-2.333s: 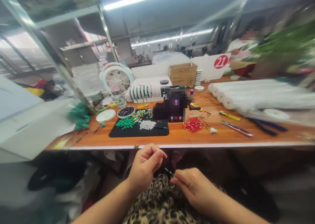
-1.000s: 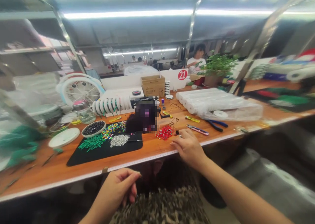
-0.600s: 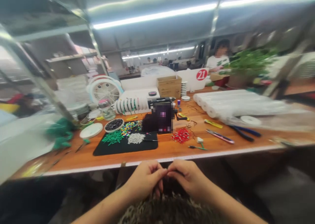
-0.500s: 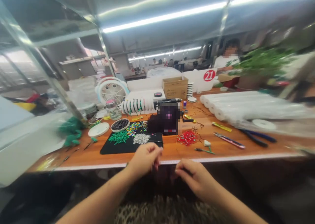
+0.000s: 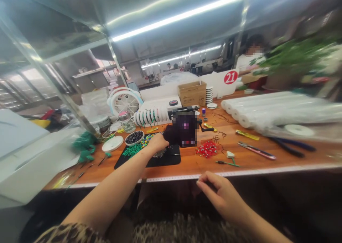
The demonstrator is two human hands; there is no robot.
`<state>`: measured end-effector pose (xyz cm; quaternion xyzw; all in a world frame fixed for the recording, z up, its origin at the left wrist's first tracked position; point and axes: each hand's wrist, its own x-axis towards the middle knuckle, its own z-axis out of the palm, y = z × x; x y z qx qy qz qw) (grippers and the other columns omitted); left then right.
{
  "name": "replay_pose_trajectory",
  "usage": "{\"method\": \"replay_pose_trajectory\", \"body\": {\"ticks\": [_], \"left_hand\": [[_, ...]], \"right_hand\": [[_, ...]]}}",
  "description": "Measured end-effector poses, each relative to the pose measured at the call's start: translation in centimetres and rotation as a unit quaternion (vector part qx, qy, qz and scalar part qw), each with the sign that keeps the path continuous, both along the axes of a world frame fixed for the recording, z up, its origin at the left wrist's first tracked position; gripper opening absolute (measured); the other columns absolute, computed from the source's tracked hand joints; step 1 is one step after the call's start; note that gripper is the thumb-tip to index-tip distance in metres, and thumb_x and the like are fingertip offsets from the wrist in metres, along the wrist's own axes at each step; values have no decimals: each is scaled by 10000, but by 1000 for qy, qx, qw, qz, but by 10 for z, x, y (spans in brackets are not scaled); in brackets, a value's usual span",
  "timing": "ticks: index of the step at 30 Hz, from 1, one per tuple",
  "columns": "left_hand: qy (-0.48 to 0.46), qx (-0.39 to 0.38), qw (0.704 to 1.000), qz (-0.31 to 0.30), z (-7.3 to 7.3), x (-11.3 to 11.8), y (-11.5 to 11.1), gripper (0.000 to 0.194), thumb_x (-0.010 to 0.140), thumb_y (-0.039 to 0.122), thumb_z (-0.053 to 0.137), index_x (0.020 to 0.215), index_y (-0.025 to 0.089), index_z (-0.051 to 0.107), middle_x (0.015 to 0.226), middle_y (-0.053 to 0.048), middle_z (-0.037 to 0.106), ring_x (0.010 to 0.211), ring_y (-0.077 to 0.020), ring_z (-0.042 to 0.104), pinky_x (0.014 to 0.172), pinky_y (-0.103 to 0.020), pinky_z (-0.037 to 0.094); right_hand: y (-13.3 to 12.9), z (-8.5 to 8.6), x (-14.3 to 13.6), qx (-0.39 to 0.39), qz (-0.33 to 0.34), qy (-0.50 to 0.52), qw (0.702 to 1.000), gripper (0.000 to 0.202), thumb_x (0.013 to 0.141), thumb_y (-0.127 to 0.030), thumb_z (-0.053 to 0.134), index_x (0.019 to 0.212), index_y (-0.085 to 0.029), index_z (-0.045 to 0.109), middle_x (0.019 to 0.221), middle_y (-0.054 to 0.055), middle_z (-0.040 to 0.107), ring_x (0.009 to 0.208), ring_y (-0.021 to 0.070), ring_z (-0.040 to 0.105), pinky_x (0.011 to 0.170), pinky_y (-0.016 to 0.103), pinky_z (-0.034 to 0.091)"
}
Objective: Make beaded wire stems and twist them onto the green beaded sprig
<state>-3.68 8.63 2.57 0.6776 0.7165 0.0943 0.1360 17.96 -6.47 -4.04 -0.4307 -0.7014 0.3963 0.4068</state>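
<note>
Over beads [image 5: 160, 153], left hand [image 5: 158, 143] stretched forward, grip unclear; right hand [image 5: 217, 190] lower, pinched narrow.

Silver beads [image 5: 160, 153] lie heaped on a black mat [image 5: 169, 160].

Past the left hand [image 5: 158, 143], the way was blocked by the dark blurred object [image 5: 185, 129]; leftward, it was hemmed by the white dish of black beads [image 5: 130, 144]. A passage (narrow, bare wood [image 5: 189, 161]) was left between the black mat [image 5: 171, 160] and the red beads [image 5: 207, 149].
</note>
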Motion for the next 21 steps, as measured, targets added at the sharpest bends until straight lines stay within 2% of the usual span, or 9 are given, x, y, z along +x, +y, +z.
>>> {"method": "replay_pose_trajectory", "body": {"ticks": [5,9,12,14,16,19,21], "left_hand": [[-17,-24,999,26,3,-11,1,232,819,337,600,746,118,619,741,-2,642,688,-150,614,662,-318,501],[-77,-1,996,40,9,-16,-5,184,793,281,632,702,122,610,699,6,626,672,-142,599,651,-306,488],[-154,42,986,56,17,-12,-19,147,742,213,646,634,125,599,642,-20,620,650,-152,587,563,-256,442],[-224,66,971,59,19,-4,-37,134,759,226,591,661,136,594,672,-44,639,639,-153,590,493,-228,402],[-298,75,950,48,17,8,-63,163,809,284,506,748,154,582,760,-47,661,620,-132,590,462,-209,394],[-389,41,920,19,3,27,-108,210,790,361,538,767,156,577,654,-19,638,506,-104,541,441,-198,400],[-517,-53,854,8,-9,38,-133,225,738,362,627,753,139,602,593,-13,616,481,-94,519,424,-180,381]], "right_hand": [[0,0,3,-5,-3,2,1000,244,880,-356,447,722,-187,523,662,10,570,637,170,519,618,280,385],[0,-1,2,-1,-7,20,1000,252,888,-368,442,726,-191,517,662,3,556,644,163,521,624,278,397],[0,1,0,-62,-13,58,996,283,891,-418,426,743,-191,509,622,-19,538,495,118,486,485,236,383],[1,4,-2,-114,-10,95,989,305,883,-455,428,776,-184,518,628,-17,568,391,83,446,390,205,341],[4,8,-6,-131,-17,132,982,319,866,-474,457,792,-173,534,673,5,613,359,67,447,364,191,339],[9,15,-13,-139,-2,192,971,339,814,-493,536,749,-161,553,715,36,642,412,84,508,368,188,375],[11,19,-18,-160,32,222,961,342,779,-493,583,734,-154,567,651,27,629,450,105,535,379,187,392]]}}
